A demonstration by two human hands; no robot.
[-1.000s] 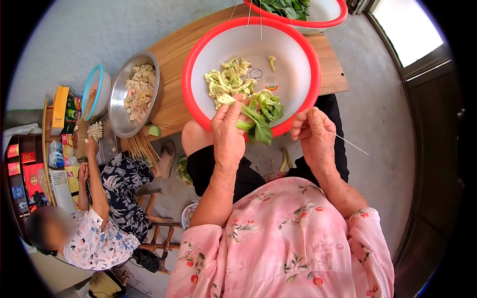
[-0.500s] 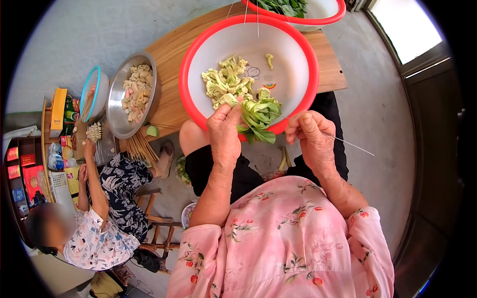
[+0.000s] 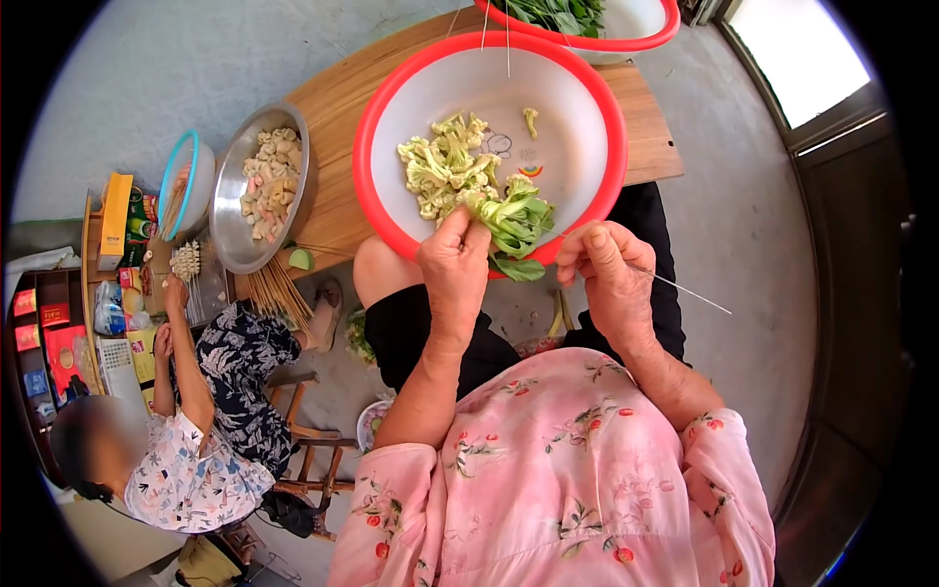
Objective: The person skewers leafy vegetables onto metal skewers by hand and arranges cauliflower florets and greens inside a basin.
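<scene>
At the red-rimmed basin [image 3: 572,112], left hand [image 3: 455,269] pinching greens [image 3: 515,220], right hand [image 3: 616,276] pinching skewer [image 3: 690,292], its far tip indistinct

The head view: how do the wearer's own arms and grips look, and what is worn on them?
The left grip and right grip are bare hands, with no glove or bracelet visible. The forearms are bare too. Loose pink sleeves, printed with small red motifs and green leafy sprigs, end around the elbows.
</scene>
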